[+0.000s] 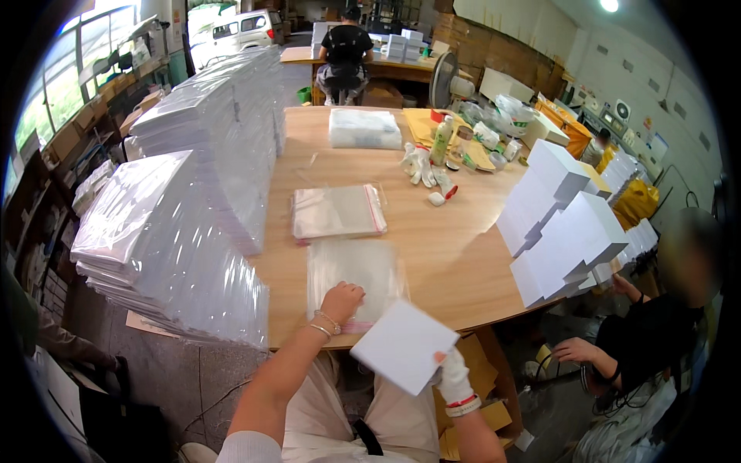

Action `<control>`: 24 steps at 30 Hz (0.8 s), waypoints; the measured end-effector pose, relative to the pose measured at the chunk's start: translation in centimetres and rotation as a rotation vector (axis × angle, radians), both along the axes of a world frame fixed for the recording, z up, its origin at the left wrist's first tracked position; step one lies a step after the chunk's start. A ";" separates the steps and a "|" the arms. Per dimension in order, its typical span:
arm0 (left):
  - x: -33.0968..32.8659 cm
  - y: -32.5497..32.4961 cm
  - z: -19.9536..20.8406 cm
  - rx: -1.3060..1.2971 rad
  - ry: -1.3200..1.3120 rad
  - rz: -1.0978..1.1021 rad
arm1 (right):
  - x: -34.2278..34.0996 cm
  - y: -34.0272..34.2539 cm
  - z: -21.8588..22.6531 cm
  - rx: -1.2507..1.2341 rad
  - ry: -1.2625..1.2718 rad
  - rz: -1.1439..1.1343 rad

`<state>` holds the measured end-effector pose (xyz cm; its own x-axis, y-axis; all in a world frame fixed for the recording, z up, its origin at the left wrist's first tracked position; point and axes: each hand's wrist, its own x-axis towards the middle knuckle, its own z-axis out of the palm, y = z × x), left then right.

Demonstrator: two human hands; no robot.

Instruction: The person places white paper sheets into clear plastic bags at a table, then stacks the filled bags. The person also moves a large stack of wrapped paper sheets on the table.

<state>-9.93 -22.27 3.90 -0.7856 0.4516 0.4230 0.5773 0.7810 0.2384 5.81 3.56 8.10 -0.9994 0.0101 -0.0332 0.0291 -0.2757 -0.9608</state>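
The step in hand seemed to be bringing a flat white panel (pixel 405 346) to one of the clear sleeves (pixel 351 266): the panel was held tilted at the near edge of the surface (pixel 455 258), just beside the sleeve pile, and the right hand (pixel 454 378), in a white glove, gripped it by its right side. The bare left hand (pixel 344 299) rested with curled fingers on the near part of the pile; whether it pinched any film, I could not tell. By my judgement, the next move called for parting one sleeve's mouth and squaring the panel to it without creasing the thin film. Beyond lay a second pile of red-edged sleeves (pixel 337 212), then a plastic bundle (pixel 365 130). Film-wrapped stacks (pixel 201 108) rose along the left side, and stepped white stacks (pixel 567 239) lined the right edge. A bottle (pixel 442 141), loose gloves (pixel 417 164) and yellow envelopes (pixel 421 123) cluttered the far right part. An open carton (pixel 490 378) sat below, near the right forearm. Elsewhere in the room, a co-worker (pixel 644 339) sat at the right, a fan (pixel 444 81) stood past the far edge, another person (pixel 346 46) sat facing away at a farther surface (pixel 417 71), and a white van (pixel 247 31) showed through the opening.
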 end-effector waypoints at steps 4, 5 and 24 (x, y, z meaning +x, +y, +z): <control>0.7 -0.1 -0.3 0.027 0.023 0.029 | -1.1 -2.4 0.2 -0.074 -0.354 0.084; 0.8 -0.5 -0.3 0.008 0.083 0.021 | -1.4 -2.8 0.4 -0.063 -0.376 0.017; 4.6 -0.5 2.7 0.691 -0.607 0.190 | -5.4 -3.3 1.2 -0.235 -0.490 -0.233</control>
